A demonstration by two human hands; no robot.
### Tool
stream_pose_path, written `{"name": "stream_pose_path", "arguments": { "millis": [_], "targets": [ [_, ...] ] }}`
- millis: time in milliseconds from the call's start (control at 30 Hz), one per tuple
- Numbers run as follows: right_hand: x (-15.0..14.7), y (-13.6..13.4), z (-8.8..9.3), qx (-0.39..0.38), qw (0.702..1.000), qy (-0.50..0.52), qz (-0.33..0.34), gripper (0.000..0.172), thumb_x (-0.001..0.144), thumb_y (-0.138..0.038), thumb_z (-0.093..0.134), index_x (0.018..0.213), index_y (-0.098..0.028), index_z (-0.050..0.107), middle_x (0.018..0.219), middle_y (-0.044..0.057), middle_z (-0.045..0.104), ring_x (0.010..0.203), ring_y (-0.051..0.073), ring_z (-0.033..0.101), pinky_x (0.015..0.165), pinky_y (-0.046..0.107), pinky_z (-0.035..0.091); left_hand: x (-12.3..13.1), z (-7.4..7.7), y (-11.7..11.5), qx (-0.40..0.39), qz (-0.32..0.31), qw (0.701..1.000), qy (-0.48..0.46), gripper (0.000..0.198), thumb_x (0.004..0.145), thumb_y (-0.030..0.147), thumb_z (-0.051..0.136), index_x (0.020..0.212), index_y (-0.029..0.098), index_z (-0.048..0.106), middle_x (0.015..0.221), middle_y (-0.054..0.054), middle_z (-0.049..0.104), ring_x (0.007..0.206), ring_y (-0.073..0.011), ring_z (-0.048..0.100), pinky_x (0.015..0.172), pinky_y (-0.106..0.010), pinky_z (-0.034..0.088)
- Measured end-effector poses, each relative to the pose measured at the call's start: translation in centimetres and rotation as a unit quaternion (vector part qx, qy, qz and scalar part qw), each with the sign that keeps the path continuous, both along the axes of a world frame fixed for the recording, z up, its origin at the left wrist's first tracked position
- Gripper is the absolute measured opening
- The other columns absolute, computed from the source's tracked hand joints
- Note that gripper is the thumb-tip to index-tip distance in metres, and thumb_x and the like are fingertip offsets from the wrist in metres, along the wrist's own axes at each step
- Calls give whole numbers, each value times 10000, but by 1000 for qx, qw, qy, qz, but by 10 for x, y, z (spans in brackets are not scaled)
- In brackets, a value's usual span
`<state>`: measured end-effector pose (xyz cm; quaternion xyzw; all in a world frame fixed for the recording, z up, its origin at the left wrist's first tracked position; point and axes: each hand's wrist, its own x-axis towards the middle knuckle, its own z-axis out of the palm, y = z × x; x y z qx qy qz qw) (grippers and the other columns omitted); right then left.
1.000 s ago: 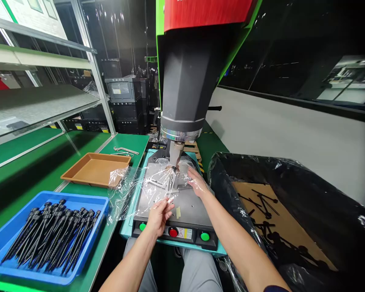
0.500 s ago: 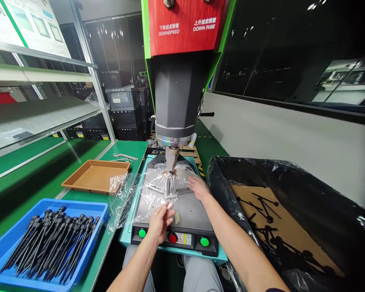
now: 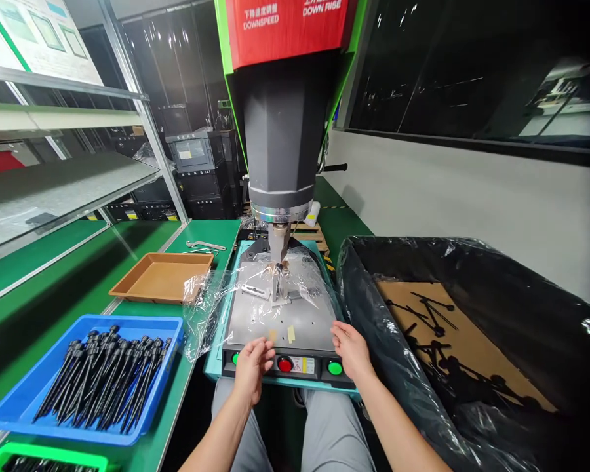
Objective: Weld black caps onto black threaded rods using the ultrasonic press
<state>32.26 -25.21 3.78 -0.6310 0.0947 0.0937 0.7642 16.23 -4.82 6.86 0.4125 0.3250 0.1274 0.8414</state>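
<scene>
My left hand [image 3: 254, 366] hovers at the front edge of the press base, partly over the left green button [image 3: 235, 358]. Its fingers are loosely curled and apart, with nothing visible in them. On the other side my right hand [image 3: 353, 349] is just above the right green button [image 3: 335, 368], fingers loosely stretched and empty. Between the hands sits a red button [image 3: 285, 364]. The press's metal horn [image 3: 278, 242] stands over a small fixture [image 3: 279, 288] on the grey plate [image 3: 260, 324]. Clear plastic film [image 3: 211, 308] drapes around the fixture and over the plate's left side.
At left, a blue tray [image 3: 174, 328] holds many black strap-like parts [image 3: 105, 377]. Behind it lie a brown tray [image 3: 142, 295] and a wrench [image 3: 206, 246]. A green bin [image 3: 54, 451] is at lower left. At right, a black-lined box [image 3: 373, 314] has similar parts on cardboard.
Both hands have drawn back from around the fixture toward the buttons at the front. My left hand's pinch has loosened. The view has tilted slightly downward.
</scene>
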Motion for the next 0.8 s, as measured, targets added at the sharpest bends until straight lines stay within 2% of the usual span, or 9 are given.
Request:
{"name": "stream_pose_path", "arguments": {
  "millis": [67,167,200,267,333,467,533,700,800],
  "targets": [
    [-21,-23,-15,-109,991,-68,-34,449,646,-479,685,970,-173,621,834,58,629,650,165,557,548,279,457,-24,-18,14,106,44,993,16,392,725,384,754,1009,137,646,983,-133,718,813,-185,685,596,-234,514],
    [-44,-48,-37,-320,927,-185,-61,527,742,-576,578,1051,-151,621,1030,141,606,857,248,594,794,401,496,-56,-45,38,299,127,942,86,379,775,443,674,1023,157,651,1017,-117,696,944,-228,657,788,-330,525],
    [-49,-53,-43,-358,910,-200,-56,570,761,-601,553,1096,-144,610,1081,162,586,909,269,592,821,416,492,-63,-53,44,350,144,918,116,384,779,441,664,1048,167,647,1071,-117,680,1013,-243,638,877,-363,503],
    [-56,-55,-55,-390,898,-205,-24,671,773,-651,521,1190,-127,570,1145,191,558,1007,310,579,838,432,495,-71,-66,54,412,159,883,162,448,748,427,694,1118,182,629,1195,-123,628,1144,-272,581,1003,-401,432],
    [-60,-53,-63,-404,892,-201,13,773,758,-689,509,1273,-113,517,1193,208,545,1090,345,554,886,462,483,-71,-75,60,427,153,872,185,565,696,429,741,1186,186,597,1273,-136,583,1212,-296,537,1049,-418,390],
    [-60,-47,-72,-428,881,-201,32,867,747,-701,496,1359,-89,441,1273,224,509,1183,373,509,987,489,433,-59,-79,68,396,116,896,164,628,646,448,777,1181,174,596,1238,-141,619,1182,-303,565,1050,-411,389],
    [-59,-47,-74,-429,879,-205,34,849,759,-684,485,1363,-90,437,1268,218,513,1181,367,515,992,478,435,-53,-78,73,387,107,901,163,614,613,453,797,1127,170,617,1167,-134,657,1128,-309,599,1022,-411,412],
    [-59,-46,-75,-434,877,-205,23,782,781,-640,470,1358,-111,443,1249,201,518,1152,364,537,973,479,453,-48,-76,85,410,79,888,191,637,559,498,811,1065,156,631,1069,-127,688,1052,-326,630,971,-443,440],
    [-60,-47,-75,-418,886,-198,26,770,782,-626,483,1368,-129,432,1262,187,508,1185,356,522,991,468,449,-50,-77,88,398,63,904,145,632,578,498,803,1073,147,629,1077,-126,687,1046,-306,636,981,-436,440]
  ]
}}
